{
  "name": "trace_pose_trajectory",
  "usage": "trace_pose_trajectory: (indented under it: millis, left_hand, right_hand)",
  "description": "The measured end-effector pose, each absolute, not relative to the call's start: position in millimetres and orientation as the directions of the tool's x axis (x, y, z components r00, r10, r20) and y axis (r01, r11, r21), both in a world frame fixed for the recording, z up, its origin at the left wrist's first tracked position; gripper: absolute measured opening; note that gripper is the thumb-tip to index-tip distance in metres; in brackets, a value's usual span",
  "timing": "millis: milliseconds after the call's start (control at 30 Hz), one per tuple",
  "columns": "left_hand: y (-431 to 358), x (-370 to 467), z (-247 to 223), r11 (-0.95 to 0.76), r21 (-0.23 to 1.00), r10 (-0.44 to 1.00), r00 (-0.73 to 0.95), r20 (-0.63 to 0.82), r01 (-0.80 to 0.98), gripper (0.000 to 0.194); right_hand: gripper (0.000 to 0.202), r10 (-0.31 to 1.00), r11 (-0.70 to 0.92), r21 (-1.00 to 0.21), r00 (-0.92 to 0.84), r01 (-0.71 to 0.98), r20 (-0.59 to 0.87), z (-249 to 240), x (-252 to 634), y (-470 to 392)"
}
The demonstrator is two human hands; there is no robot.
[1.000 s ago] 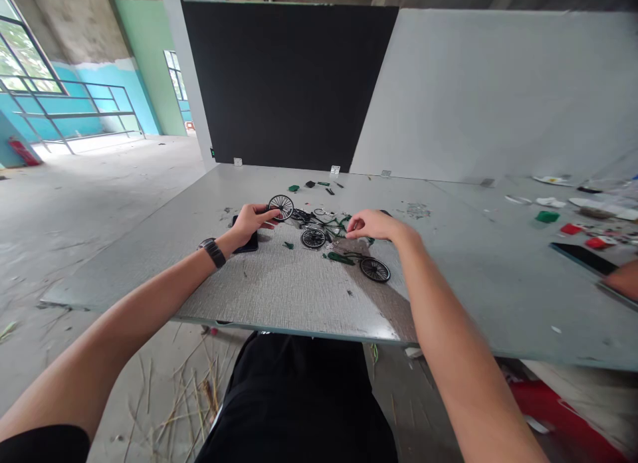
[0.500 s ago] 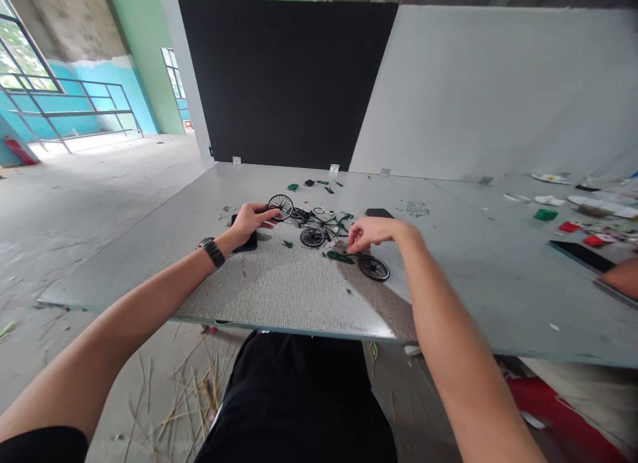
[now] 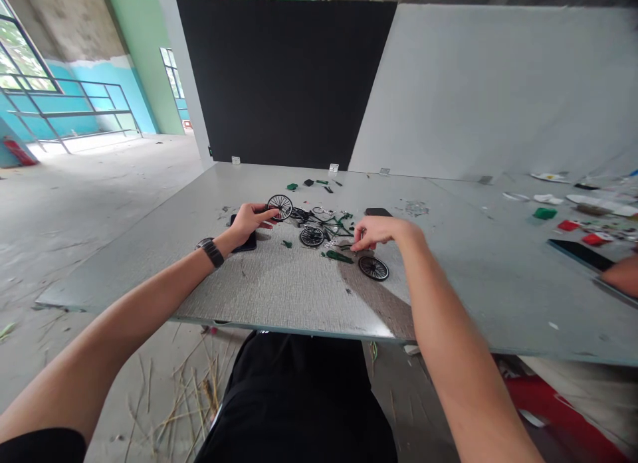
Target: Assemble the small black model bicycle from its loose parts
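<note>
My left hand (image 3: 249, 224) is closed on a small black toy bicycle wheel (image 3: 280, 206), held upright at its edge. Fingers of my right hand (image 3: 373, 232) pinch one end of a thin dark part (image 3: 345, 248), whose exact kind I cannot make out. A second wheel (image 3: 312, 237) lies among the bicycle parts between my hands, and a third wheel (image 3: 373, 268) rests just below my right hand. Beside it is a long green piece (image 3: 339, 256). The dark green bicycle frame (image 3: 339, 227) lies flat behind, partly tangled with other small parts.
A dark phone (image 3: 246, 241) lies under my left wrist, and a dark flat object (image 3: 377, 212) sits behind my right hand. Small green and black pieces (image 3: 292, 186) are scattered farther back. At right, another person's hand (image 3: 621, 277) touches a tablet-like device (image 3: 573, 256).
My right hand has shifted slightly to the right, and the thin dark part at its fingertips now shows more clearly. My left hand and its wheel have stayed in place.
</note>
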State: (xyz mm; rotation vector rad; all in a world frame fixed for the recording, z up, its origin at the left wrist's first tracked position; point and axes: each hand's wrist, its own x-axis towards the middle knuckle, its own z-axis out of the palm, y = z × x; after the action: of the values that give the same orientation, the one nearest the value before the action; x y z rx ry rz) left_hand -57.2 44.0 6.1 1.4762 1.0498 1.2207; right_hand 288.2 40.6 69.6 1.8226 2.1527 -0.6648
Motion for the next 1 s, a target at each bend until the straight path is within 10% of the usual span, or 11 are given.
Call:
trace_pose_trajectory:
  millis: [1000]
  left_hand:
    - [44, -55, 7, -0.197, 0.98, 0.97, 0.153, 0.189, 0.039, 0.038]
  right_hand:
    - [0.026, 0.863, 0.123, -0.082, -0.148, 0.989, -0.482, 72, 263, 28]
